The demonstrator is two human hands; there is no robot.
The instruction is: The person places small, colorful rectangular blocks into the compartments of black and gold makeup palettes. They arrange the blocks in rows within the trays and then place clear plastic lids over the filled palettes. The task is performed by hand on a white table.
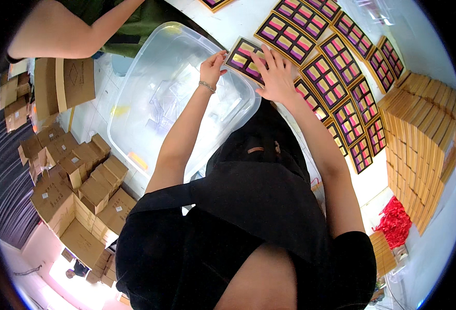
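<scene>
My left hand (pixel 212 66) pinches the left edge of a dark tray of pink, purple and yellow squares with a gold border (pixel 242 58). My right hand (pixel 275 73) lies flat on the same tray, fingers spread over its right half. The tray rests on the white table (pixel 228 20), at the rim of a large clear plastic bin (pixel 135 93). A thin bracelet sits on my left wrist.
Several more of the same colourful trays (pixel 336 77) lie in rows across the table to the right. A long stack of gold boxes (pixel 419 134) runs down the right edge, with a red bundle (pixel 393 222) below. Small cardboard boxes (pixel 83 181) pile on the floor at left. Another person's arm (pixel 67 31) reaches in at top left.
</scene>
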